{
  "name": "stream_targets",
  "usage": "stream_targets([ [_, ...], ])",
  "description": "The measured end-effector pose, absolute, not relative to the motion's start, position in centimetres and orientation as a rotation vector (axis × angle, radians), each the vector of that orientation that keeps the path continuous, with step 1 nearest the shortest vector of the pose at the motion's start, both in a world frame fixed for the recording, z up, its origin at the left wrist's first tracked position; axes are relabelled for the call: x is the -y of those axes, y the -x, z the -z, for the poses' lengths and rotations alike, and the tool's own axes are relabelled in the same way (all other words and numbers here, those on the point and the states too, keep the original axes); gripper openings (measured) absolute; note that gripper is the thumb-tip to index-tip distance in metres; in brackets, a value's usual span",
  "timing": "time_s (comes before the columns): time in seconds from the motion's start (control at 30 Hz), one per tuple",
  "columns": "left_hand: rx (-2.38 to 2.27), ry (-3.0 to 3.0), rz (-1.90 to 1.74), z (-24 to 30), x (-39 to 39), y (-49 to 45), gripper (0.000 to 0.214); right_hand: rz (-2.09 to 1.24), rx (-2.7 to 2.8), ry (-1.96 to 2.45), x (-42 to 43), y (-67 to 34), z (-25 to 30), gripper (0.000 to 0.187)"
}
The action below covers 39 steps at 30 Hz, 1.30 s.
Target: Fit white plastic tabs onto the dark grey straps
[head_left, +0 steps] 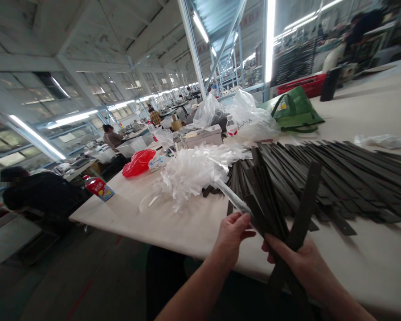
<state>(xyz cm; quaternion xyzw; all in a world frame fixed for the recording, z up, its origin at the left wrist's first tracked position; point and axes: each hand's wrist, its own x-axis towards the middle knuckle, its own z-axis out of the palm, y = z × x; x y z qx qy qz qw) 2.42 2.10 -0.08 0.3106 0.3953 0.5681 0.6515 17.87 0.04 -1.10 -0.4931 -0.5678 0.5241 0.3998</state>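
Note:
At the table's near edge, my left hand (232,236) pinches the end of a thin whitish film strip (233,196). The film runs up and away to a heap of crumpled white film strips (194,174). Close beside it, my right hand (296,258) is closed around dark flat strips (307,205), which cross each other in its grip. One dark strip end lies right by my left fingertips; whether the film is still attached to it I cannot tell. Beyond my hands, a wide spread of similar dark strips (347,178) covers the right part of the table.
On the pale table (130,214) are a red plastic bag (138,162), a red-labelled bottle (98,187) near the left edge, a white box (203,136), clear plastic bags (250,116) and a green bag (296,109). A person in dark clothing (43,191) sits at the left.

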Motion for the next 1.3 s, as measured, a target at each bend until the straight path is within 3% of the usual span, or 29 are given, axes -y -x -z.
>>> stream_targets([
  [0.17,-0.877,-0.564,-1.526,-1.8,-4.2,-0.9,0.035,-1.315,1.519,1.26,0.4,-17.7,2.5,0.051],
  [0.4,-0.92,-0.651,-1.365,0.8,-0.9,-3.2,0.033,-1.258,1.501,1.224,0.4,-17.4,2.3,0.048],
  [0.57,-0.879,-0.494,-1.66,-1.4,-3.3,-0.6,0.034,-1.241,1.571,1.27,1.0,-17.5,2.6,0.048],
  [0.8,-0.95,-0.612,-1.436,1.3,-0.2,-3.2,0.031,-1.251,1.517,1.239,0.5,-17.1,1.9,0.046],
  [1.03,-0.853,-0.49,-1.709,-1.6,-2.9,-0.3,0.031,-1.291,1.599,1.279,1.0,-17.4,2.5,0.047],
  [1.3,-0.933,-0.504,-1.505,0.8,-0.6,-2.9,0.03,-1.391,1.446,1.248,0.5,-17.2,2.5,0.047],
])
